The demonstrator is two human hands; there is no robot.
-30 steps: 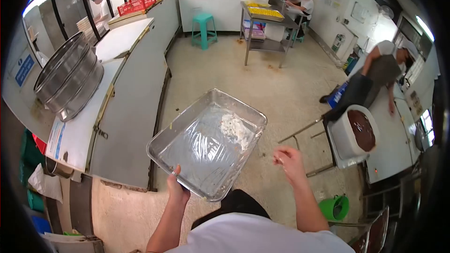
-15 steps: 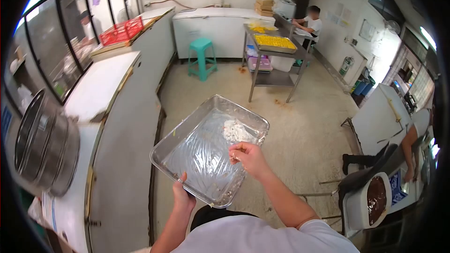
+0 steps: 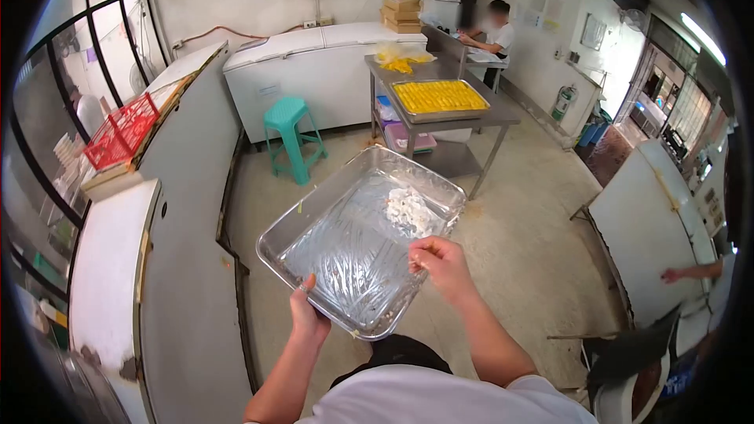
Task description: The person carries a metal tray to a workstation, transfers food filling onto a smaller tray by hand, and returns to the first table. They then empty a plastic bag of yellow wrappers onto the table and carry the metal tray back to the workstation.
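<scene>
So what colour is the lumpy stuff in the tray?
White; the lump in the metal tray shows in the head view.

The tray (image 3: 310, 208) is sitting in the left hand (image 3: 308, 318), carrying a plastic liner (image 3: 345, 259) with a white lump (image 3: 408, 210) lying on it.

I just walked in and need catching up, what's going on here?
A person holds a film-lined metal tray by its near edge with the left hand. The right hand hovers over the tray's right side, fingers pinched; whether they hold anything is unclear. A white lump sits at the tray's far end. Beyond, a steel table carries a pan of yellow food, and another person sits at the back.
</scene>
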